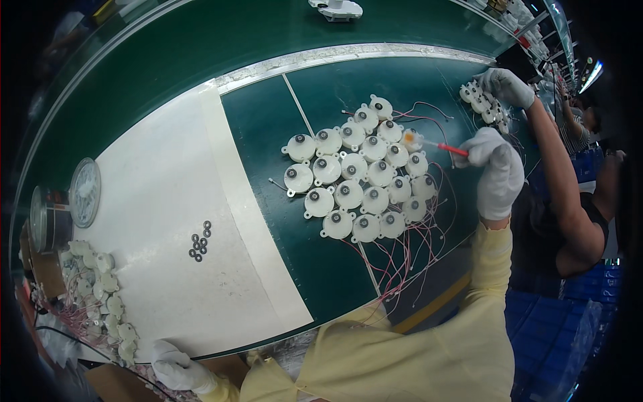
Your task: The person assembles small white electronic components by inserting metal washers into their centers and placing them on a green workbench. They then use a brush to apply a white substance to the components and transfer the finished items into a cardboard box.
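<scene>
My right hand (497,167), in a white glove, is closed around a thin brush (450,148) with a red handle and a pale shaft. Its orange-brown tip is over a motor at the right side of a cluster of round white motors (353,166). Many of these have a dark round piece on top, and thin red and white wires trail from them. At the lower left, my gloved left hand (177,368) is by the table's near edge, close to a heap of white motors (100,295). Its fingers are too indistinct to read.
Several black rings (199,242) lie on the white sheet (167,167). A clear round lid (85,192) and a tub (47,220) stand at the left. At the far right, a co-worker's gloved hand (509,87) touches more white motors (483,106). A white device (337,9) sits at the back.
</scene>
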### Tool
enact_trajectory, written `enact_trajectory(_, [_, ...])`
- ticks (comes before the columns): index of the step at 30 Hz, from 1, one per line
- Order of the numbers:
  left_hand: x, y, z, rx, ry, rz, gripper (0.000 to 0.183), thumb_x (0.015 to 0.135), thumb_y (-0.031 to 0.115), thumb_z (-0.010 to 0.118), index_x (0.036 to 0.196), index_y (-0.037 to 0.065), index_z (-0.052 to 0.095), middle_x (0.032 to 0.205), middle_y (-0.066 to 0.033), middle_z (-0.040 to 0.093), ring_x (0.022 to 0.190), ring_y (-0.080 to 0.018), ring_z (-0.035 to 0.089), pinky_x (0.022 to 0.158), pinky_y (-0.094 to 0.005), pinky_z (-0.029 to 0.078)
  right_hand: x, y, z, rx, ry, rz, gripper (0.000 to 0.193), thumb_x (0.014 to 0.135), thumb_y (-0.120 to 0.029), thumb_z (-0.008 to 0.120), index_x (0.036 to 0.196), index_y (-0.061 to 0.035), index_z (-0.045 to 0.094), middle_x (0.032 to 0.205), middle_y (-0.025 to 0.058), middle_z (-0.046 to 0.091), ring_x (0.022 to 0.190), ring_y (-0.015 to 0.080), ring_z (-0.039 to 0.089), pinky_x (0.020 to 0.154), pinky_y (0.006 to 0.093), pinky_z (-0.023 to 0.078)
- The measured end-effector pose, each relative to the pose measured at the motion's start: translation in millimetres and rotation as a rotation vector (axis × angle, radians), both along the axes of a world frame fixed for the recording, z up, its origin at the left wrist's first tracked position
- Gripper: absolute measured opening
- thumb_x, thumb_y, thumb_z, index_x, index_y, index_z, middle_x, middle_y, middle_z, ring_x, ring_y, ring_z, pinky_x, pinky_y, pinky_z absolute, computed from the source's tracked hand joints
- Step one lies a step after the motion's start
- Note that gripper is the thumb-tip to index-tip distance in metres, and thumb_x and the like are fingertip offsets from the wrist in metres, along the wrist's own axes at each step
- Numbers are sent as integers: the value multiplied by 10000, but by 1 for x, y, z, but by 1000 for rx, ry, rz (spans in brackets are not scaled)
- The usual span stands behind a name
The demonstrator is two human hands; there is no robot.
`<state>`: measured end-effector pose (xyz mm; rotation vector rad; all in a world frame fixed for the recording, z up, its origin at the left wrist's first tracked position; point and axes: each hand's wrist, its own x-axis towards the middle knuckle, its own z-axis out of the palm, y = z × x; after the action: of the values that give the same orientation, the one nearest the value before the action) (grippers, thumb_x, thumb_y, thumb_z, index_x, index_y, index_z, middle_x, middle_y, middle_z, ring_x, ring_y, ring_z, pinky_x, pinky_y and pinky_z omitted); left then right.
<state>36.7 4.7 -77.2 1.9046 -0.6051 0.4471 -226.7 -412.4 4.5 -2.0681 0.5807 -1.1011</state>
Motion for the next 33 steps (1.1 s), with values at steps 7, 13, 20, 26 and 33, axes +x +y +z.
enact_trajectory(7, [0, 3, 0, -9, -30, -52, 473, 997, 196, 300, 535, 97, 314, 497, -12, 278, 483, -156, 302, 520, -305, 279, 38, -10, -1, 265, 6, -172, 483, 971, -425, 498, 805, 15, 607, 736, 89, 636, 642, 164, 652, 588, 241, 485])
enact_trajectory(13, [1, 0, 1, -42, 10, -126, 468, 995, 187, 297, 536, 97, 319, 497, -12, 284, 481, -153, 302, 510, -302, 260, 33, -16, -8, 292, 44, -224, 506, 969, -457, 483, 794, 3, 601, 722, 87, 634, 597, 149, 642, 519, 215, 439])
enact_trajectory(20, [2, 1, 2, -40, -5, -124, 470, 1000, 186, 291, 540, 92, 316, 500, -14, 283, 478, -150, 295, 507, -300, 257, 26, -14, -9, 288, 39, -266, 515, 977, -458, 461, 789, 3, 592, 695, 106, 635, 574, 161, 637, 502, 222, 436])
enact_trajectory(26, [1, 3, -1, -25, 5, -64, 473, 1007, 194, 283, 548, 89, 325, 507, -15, 283, 483, -150, 293, 513, -296, 261, 20, -16, -1, 295, -36, -243, 492, 978, -441, 470, 815, 6, 594, 718, 108, 638, 588, 179, 650, 507, 221, 437])
enact_trajectory(33, [2, 5, -4, -46, -7, -85, 474, 1009, 198, 284, 549, 91, 321, 506, -12, 286, 487, -151, 307, 525, -298, 279, 56, -35, 6, 352, 63, -175, 480, 957, -453, 511, 833, 1, 605, 748, 95, 644, 586, 152, 646, 495, 203, 413])
